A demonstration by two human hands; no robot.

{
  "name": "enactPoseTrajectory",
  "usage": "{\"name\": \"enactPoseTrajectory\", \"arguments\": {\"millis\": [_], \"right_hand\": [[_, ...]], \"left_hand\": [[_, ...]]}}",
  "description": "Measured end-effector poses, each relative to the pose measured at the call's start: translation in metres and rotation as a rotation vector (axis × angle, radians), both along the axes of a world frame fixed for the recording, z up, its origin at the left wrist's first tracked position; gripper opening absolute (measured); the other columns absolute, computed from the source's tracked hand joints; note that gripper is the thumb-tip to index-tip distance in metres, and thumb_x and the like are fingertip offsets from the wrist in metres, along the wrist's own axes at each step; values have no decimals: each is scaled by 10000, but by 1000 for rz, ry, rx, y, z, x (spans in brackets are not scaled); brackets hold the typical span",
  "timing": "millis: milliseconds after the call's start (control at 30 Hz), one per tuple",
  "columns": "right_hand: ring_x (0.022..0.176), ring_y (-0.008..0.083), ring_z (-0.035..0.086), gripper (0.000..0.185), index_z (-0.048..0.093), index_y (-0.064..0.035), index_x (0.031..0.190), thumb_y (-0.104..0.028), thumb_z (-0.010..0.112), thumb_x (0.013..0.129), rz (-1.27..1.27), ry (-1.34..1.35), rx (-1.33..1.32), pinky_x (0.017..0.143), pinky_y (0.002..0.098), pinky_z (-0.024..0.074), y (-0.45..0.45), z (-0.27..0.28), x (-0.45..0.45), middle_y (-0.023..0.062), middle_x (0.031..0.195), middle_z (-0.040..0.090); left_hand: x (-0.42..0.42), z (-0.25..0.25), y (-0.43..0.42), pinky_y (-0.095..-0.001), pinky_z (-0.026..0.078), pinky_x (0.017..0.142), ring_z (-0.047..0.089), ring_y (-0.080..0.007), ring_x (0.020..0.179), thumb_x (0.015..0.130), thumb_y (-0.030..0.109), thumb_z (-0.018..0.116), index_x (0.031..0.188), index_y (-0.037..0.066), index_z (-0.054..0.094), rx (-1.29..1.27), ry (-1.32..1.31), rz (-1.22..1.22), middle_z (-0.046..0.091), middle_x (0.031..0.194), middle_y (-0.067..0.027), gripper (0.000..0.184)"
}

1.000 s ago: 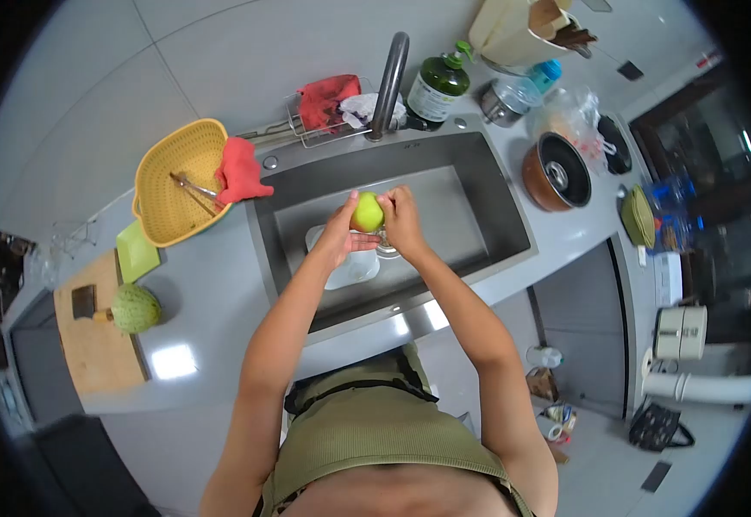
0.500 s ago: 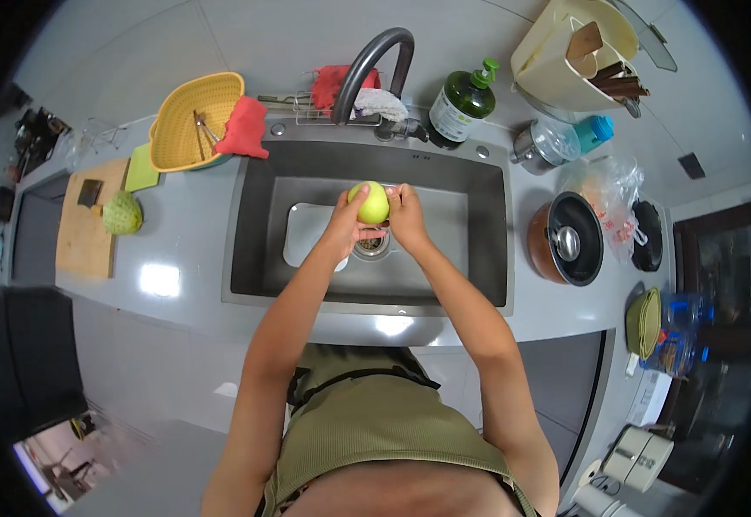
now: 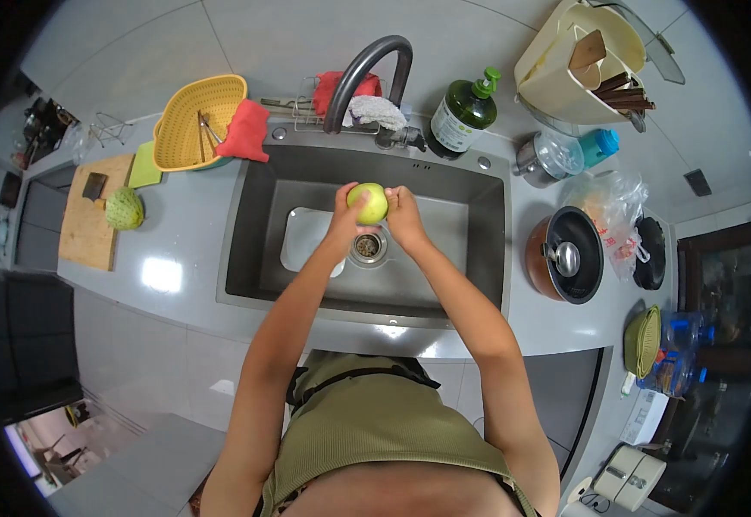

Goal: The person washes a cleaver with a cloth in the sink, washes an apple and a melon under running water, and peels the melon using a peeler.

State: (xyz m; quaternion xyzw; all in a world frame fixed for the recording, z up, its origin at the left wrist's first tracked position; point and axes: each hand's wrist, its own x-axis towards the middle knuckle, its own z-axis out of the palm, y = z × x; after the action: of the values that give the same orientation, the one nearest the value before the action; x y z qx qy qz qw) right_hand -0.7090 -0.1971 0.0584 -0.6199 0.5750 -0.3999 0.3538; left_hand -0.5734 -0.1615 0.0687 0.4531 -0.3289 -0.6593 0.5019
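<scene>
Over the grey sink point(image 3: 444, 185), my left hand point(image 3: 347, 219) holds a yellow-green round fruit point(image 3: 370, 205), its fingers wrapped round the left side and below. My right hand point(image 3: 403, 215) is at the fruit's right side with its fingers curled in; whatever they pinch is too small to make out. Below the fruit is the drain point(image 3: 366, 247), and a pale translucent tray point(image 3: 303, 241) lies in the sink to its left. The dark faucet point(image 3: 374, 62) arches behind my hands.
Left on the counter are a yellow basket point(image 3: 177, 125) with a red cloth point(image 3: 245, 132), a green knobbly fruit point(image 3: 124, 209) and a cutting board point(image 3: 82, 231). Right are a soap bottle point(image 3: 462, 116), a copper-coloured pot point(image 3: 541, 261) and a utensil holder point(image 3: 556, 73).
The head view has turned and shifted. The fruit stays in my left hand over the sink, and the fingers round it have shifted slightly.
</scene>
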Motion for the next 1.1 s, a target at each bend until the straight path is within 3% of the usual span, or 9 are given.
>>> {"name": "enactPoseTrajectory", "arguments": {"millis": [100, 167, 233, 367, 533, 633, 733, 933, 1100], "right_hand": [[713, 360, 522, 317, 504, 17, 819, -250, 430, 971, 35, 246, -271, 641, 395, 424, 0, -9, -5, 210, 854, 567], [733, 369, 522, 318, 507, 21, 829, -252, 427, 970, 42, 253, -160, 645, 413, 424, -1, -9, -8, 214, 876, 568], [777, 329, 546, 304, 526, 14, 871, -251, 418, 972, 38, 240, 104, 653, 429, 430, -4, -5, -9, 183, 919, 586], [743, 199, 544, 320, 524, -5, 889, -281, 396, 989, 24, -429, 650, 619, 358, 448, -2, 10, -7, 103, 854, 578], [750, 141, 535, 296, 520, -31, 950, -292, 388, 993, 115, -239, 350, 684, 320, 472, -10, -2, -9, 55, 804, 553], [814, 220, 545, 310, 505, -11, 944, -318, 466, 958, 73, -147, 520, 766, 358, 463, -18, 0, -16, 84, 824, 550], [874, 302, 560, 375, 526, 10, 1027, -343, 551, 904, -141, 253, -142, 809, 387, 452, -35, -31, -28, 149, 887, 585], [983, 408, 583, 508, 479, 24, 1250, -315, 565, 881, -313, 161, -91, 850, 453, 440, -84, -2, -27, 255, 1048, 614], [611, 244, 639, 334, 594, -2, 1116, -257, 489, 926, -298, 280, -174, 615, 378, 480, -111, -23, -38, 126, 680, 646]], "left_hand": [[16, 8, -11, -343, 433, 958, 458, -277, 1183, 806, 187, 685, 1328, 56, 312, 375, 488, -197, 429, 1276, -137, 655], [3, 6, -8, -335, 431, 963, 458, -267, 1185, 793, 136, 692, 1342, 56, 296, 313, 424, 3, 429, 1274, -132, 681], [-2, -6, -4, -338, 415, 977, 456, -258, 1193, 773, 107, 711, 1361, 62, 289, -77, 80, 37, 438, 1278, -121, 726], [2, 12, 1, -342, 387, 1000, 439, -223, 1209, 713, 71, 760, 1384, 71, 273, -727, -719, -26, 428, 1293, -116, 830], [-12, -5, 7, -340, 401, 979, 469, -232, 1156, 721, 91, 757, 1376, 79, 278, -360, -415, 65, 395, 1289, -130, 811], [-20, -16, -3, -373, 435, 951, 486, -239, 1133, 782, 129, 709, 1344, 78, 276, -57, -75, 195, 401, 1267, -136, 711], [-24, -12, -11, -422, 473, 908, 503, -243, 1112, 836, 175, 651, 1293, 79, 292, 98, 174, 292, 408, 1242, -139, 589], [-36, -10, -43, -477, 488, 891, 553, -273, 1057, 885, 269, 582, 1187, 70, 393, 110, 407, 255, 518, 1157, -134, 409], [-50, -11, -62, -479, 477, 911, 558, -269, 1053, 890, 318, 567, 1154, 67, 437, 117, 466, 232, 544, 1136, -131, 386]]}}
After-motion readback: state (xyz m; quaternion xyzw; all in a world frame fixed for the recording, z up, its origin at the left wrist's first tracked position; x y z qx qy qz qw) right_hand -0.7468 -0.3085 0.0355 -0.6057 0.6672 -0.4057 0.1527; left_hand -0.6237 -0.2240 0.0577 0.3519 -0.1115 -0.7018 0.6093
